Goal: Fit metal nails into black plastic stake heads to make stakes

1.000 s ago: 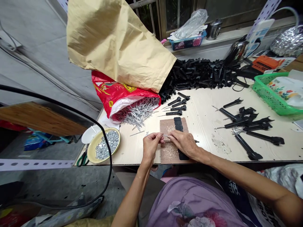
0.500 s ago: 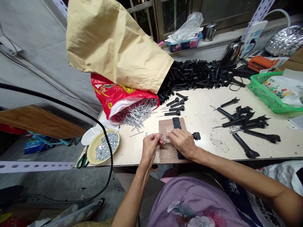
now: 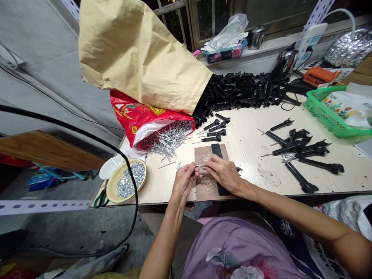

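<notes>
My left hand (image 3: 183,179) and my right hand (image 3: 223,173) meet over a brown board (image 3: 207,184) at the table's front edge. Both pinch a thin metal pin (image 3: 199,166) that spans the gap between their fingertips. Under my right hand lies a black plastic piece (image 3: 223,190), mostly hidden by the palm. Small black pads (image 3: 216,149) sit on the board just beyond my fingers. Silver pins (image 3: 170,140) spill from a red bag (image 3: 139,115) to the left.
A yellow dish of small metal bits (image 3: 127,183) and green scissors (image 3: 101,197) sit at the front left. A tan sack (image 3: 139,54) spills black plastic parts (image 3: 247,91) at the back. Assembled black pieces (image 3: 302,151) lie right, near a green basket (image 3: 328,116).
The black piece that stuck out to the right of my right hand half a second ago is now drawn back under the palm. Both hands stay pinched on the pin.
</notes>
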Motion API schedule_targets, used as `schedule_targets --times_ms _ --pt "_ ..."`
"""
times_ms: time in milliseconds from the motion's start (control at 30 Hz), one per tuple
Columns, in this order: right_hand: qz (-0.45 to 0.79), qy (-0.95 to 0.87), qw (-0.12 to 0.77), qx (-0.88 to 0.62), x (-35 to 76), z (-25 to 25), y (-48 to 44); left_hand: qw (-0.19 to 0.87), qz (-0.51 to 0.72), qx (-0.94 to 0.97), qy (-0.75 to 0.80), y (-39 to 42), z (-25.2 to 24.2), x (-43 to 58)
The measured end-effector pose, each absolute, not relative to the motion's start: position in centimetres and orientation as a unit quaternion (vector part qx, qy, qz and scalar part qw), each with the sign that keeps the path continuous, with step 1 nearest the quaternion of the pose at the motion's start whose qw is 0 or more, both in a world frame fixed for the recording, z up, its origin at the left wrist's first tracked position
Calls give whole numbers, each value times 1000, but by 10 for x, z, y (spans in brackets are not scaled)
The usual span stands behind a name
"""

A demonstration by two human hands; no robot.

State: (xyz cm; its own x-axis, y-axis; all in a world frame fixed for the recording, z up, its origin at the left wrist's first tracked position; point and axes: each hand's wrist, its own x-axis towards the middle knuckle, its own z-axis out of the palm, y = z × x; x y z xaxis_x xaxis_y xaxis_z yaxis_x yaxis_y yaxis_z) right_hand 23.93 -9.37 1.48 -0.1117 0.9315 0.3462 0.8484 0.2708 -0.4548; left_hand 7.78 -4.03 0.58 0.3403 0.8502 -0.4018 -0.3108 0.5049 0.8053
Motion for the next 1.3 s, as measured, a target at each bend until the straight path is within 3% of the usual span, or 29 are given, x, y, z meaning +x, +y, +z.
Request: schedule_targets --times_ms 233,467,800,967,1233,1300 --pt "17 -747 264 -610 236 15 -92 742 399 319 434 -42 3 79" --pt "-32 -753 265 -602 235 12 -92 659 442 397 461 -45 2 83" --pt "53 -749 279 -599 241 8 -92 639 436 425 470 -45 1 85" --pt "165 -721 325 -589 243 5 -91 634 424 448 466 -44 -1 83" --pt "158 -732 278 -602 248 8 -92 636 410 455 469 -45 -5 84" --pt "98 -740 275 -606 247 8 -93 648 408 442 467 -46 -3 86"
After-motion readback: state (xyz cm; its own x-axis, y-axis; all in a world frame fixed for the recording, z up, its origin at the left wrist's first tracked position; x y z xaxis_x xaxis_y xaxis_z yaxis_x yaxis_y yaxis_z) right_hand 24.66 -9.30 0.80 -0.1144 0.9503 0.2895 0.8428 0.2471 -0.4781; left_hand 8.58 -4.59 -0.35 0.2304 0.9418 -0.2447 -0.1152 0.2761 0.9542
